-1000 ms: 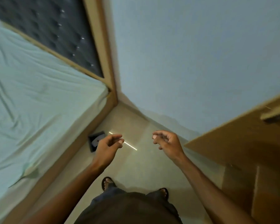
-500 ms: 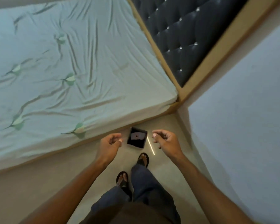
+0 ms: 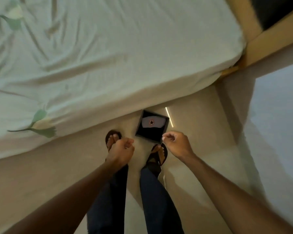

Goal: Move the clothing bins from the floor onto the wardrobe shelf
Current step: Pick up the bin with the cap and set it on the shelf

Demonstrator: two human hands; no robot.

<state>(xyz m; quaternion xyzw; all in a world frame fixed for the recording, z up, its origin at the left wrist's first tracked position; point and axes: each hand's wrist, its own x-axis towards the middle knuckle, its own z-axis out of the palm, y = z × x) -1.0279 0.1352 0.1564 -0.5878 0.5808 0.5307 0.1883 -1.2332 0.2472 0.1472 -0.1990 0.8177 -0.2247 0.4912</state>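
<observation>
A small dark square bin [image 3: 151, 126] sits on the floor beside the bed, holding a folded grey garment with a star badge. My left hand [image 3: 121, 152] hovers above my left foot, just left of the bin, fingers loosely curled and holding nothing. My right hand [image 3: 175, 143] hangs over the bin's near right corner, fingers also loosely curled and empty. Neither hand touches the bin. The wardrobe is out of view.
A bed [image 3: 100, 53] with a pale green sheet fills the upper left, its edge close to the bin. The wooden headboard frame [image 3: 267, 39] and a pale wall [image 3: 277, 115] stand to the right. My sandalled feet [image 3: 157, 156] stand on beige floor tiles [image 3: 41, 174].
My view has swung from the wall and wardrobe door towards the bed and down. The bin now lies directly in front of my feet, and both hands are closer to it.
</observation>
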